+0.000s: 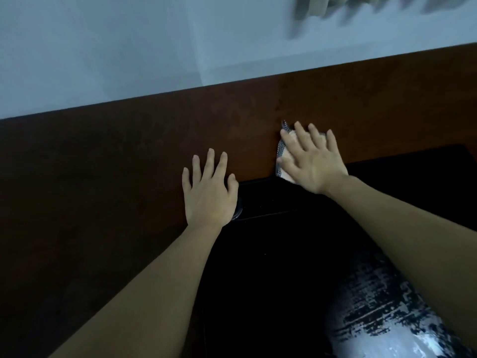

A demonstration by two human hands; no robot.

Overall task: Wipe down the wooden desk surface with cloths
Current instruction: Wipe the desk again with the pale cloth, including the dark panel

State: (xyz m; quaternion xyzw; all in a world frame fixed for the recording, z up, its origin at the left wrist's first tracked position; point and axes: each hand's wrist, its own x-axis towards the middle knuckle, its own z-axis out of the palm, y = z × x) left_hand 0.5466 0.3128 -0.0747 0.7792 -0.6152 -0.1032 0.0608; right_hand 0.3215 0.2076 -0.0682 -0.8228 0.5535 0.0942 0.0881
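Step in hand: I judge I am mid-wipe near the front edge of the wooden bench point(129, 156).
Cloth: the cloth point(281, 148) lies flat on the bench, mostly hidden under my right hand point(313, 161).
Right fingers: straight, spread, pressing the cloth.
Left hand: my left hand point(209, 189) rests flat, fingers apart, holding nothing.
Next move: slide the cloth leftward over unwiped wood, keeping pressure even.

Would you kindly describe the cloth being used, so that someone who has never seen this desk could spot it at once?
Start at the long dark brown wooden desk running below the pale wall. Follow its near edge rightwards to the right hand, which lies flat with fingers spread. The cloth is pressed beneath it: a pale piece with a dotted dark-and-white border, the only light patch on the wood.
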